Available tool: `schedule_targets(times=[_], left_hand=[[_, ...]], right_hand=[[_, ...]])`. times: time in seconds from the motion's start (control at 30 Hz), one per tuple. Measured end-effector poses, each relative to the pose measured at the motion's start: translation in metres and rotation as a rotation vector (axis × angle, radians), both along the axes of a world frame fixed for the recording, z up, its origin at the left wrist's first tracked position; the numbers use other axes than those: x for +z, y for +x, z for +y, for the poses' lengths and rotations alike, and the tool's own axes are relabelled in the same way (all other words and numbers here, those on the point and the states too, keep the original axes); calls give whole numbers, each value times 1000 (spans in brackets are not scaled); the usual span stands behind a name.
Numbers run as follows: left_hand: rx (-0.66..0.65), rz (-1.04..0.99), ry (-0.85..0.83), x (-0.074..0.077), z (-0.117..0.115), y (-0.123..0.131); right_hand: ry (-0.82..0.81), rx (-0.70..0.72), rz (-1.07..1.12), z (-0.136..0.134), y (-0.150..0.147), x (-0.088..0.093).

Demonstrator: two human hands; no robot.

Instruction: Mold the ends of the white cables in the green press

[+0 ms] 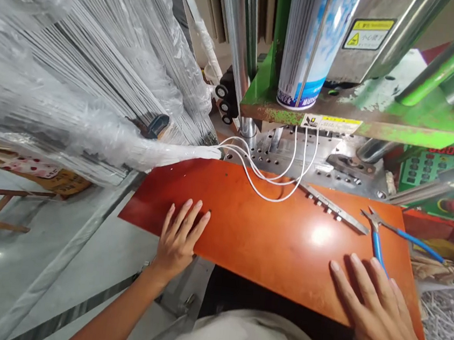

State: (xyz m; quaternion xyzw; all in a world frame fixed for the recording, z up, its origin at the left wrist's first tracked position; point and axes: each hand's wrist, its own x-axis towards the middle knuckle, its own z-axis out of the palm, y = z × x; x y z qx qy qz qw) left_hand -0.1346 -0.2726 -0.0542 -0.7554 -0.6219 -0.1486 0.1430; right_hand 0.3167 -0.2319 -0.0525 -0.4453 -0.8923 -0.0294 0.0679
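My left hand (179, 238) lies flat on an orange-red phenolic board (267, 250), fingers spread and holding nothing. My right hand (377, 315) rests open on the board's near right corner, its fingertips just beside the blue-handled pliers (375, 245). Those pliers lie on the board, partly under that hand's shadow. Beyond the hands, a slim steel strip with small studs (332, 207) lies on the far edge of the board. Several white wires (267, 177) loop onto the board from a plastic-wrapped wire bundle (76, 94) at upper left.
A green press frame (350, 115) stands behind the board, over a perforated steel plate (293, 152). A blue-and-white cylinder (308, 49) stands on the frame. A keypad panel (434, 165) is at right, loose white scraps (447, 334) lower right, and a grey floor (27, 257) left.
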Motion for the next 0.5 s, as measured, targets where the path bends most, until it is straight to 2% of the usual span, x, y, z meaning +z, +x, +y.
schedule_targets(times=[0.27,0.5], left_hand=[[51,14,-28,-7,-2,0],[60,26,-49,-2,-4,6]], right_hand=[[-21,5,2,-1,-6,7],[5,-12,-5,-5,-7,6]])
